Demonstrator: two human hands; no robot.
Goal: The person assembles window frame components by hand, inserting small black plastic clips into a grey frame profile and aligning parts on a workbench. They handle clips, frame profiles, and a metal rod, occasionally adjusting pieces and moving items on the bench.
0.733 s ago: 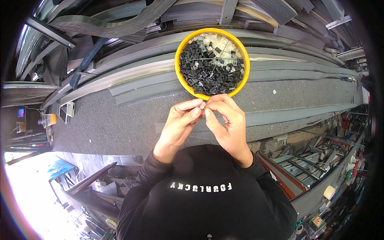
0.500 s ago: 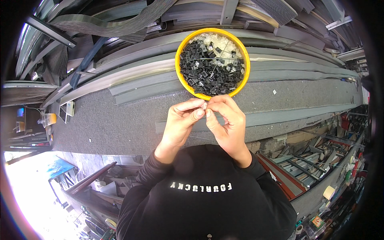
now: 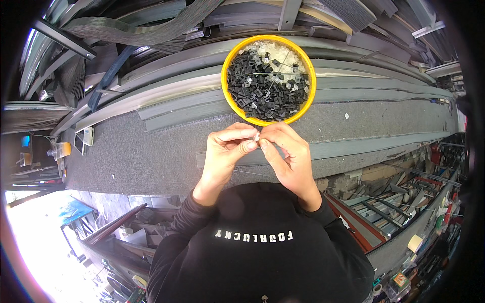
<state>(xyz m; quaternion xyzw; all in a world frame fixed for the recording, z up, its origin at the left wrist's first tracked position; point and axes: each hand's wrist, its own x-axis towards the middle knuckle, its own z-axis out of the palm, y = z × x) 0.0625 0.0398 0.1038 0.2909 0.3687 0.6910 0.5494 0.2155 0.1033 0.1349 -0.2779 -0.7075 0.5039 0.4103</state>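
1. The hands shift a little: the left hand [image 3: 221, 157] sits slightly further left and nearer the body than a fraction of a second ago, and the small clear piece [image 3: 256, 137] now lies a touch further from the rim of the yellow tub [image 3: 224, 81].
2. The tub and its contents look unchanged, so the work in hand appears to be fine fingertip handling of one part – not digging among the others.
3. The left grip is nearly closed: thumb and index finger pinch the small clear piece at their tips, while the palm is turned partly upward and holds nothing visible.
4. The right hand [image 3: 292, 159] brings its thumb and index tips to the same piece from the other side; they touch it or sit just beside it, and I cannot tell whether this grip is also clenched on it.
5. The piece is in the air between the two sets of fingertips, just below the tub and above the carpeted counter [image 3: 136, 156]; its exact shape is too small to make out.
6. In the tub, black plastic clips [image 3: 257, 93] lie beside a heap of clear plastic pieces [image 3: 265, 49], with thin rods across the top.
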